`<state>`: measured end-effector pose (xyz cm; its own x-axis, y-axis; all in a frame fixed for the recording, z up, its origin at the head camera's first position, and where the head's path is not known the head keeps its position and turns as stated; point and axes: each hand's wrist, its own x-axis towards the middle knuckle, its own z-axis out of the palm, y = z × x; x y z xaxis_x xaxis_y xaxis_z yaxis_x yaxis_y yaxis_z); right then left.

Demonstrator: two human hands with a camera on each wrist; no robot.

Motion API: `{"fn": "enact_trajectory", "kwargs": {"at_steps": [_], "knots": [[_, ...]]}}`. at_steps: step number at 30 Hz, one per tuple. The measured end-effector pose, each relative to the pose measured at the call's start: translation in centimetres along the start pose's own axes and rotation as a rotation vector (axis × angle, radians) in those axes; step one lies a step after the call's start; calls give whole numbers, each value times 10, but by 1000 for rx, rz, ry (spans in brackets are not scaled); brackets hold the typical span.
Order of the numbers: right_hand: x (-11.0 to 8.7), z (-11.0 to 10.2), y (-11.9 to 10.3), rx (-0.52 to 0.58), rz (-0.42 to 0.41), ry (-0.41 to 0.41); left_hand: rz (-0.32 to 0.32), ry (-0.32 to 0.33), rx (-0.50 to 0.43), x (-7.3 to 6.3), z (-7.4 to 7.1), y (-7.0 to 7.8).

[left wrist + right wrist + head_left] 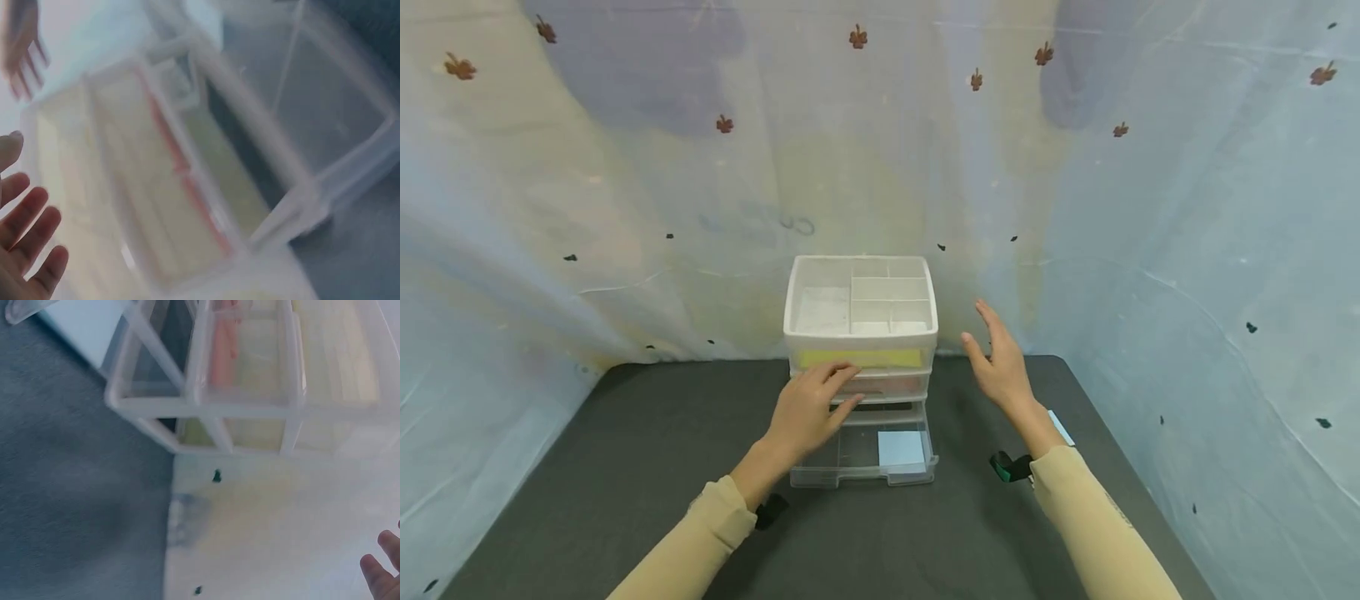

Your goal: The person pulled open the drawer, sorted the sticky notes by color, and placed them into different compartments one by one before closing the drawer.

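A white plastic drawer unit [861, 296] stands at the back of the table, its top divided into compartments. Its clear bottom drawer [857, 450] is pulled out, with a light blue square of paper [901, 450] inside at the right. Something yellow [859, 358] shows through the top drawer, and something reddish [165, 125] through the middle one. My left hand [808, 408] hovers before the unit's left front, fingers loosely bent and holding nothing. To the right of the unit, my right hand [1002, 371] is raised with fingers extended, apart from it. Both wrist views are blurred.
A dark grey table [685, 450] lies under the unit. A patterned curtain [865, 167] hangs close behind it and along both sides. Part of a light blue item [1062, 427] shows beside my right wrist. Dark straps [1011, 467] sit at the wrists.
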<state>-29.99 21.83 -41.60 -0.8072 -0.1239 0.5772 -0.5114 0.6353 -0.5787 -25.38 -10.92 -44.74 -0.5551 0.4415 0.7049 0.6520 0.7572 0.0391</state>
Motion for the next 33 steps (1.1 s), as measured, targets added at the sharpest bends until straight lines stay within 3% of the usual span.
{"fn": "enact_trajectory", "kwargs": {"at_steps": [4,7,10,15,21,24,28,33], "knots": [[-15,-7,16,31,44,47,2,141,17,11,-20,-13],[-28,-13,28,46,75,85,2,201,41,19,-33,-22],[-41,-19,41,41,110,109,0,226,63,26,-43,-31],[-64,-30,73,-25,175,122,-5,205,85,37,-55,-43],[-85,-41,103,-152,329,40,-46,118,112,48,-58,-58],[-93,-47,112,-205,394,-32,-111,-4,119,53,-59,-63],[-102,-52,127,-244,416,-118,-206,-208,146,58,-57,-68],[-109,-55,145,-302,411,-216,-262,-326,135,62,-50,-74]]}}
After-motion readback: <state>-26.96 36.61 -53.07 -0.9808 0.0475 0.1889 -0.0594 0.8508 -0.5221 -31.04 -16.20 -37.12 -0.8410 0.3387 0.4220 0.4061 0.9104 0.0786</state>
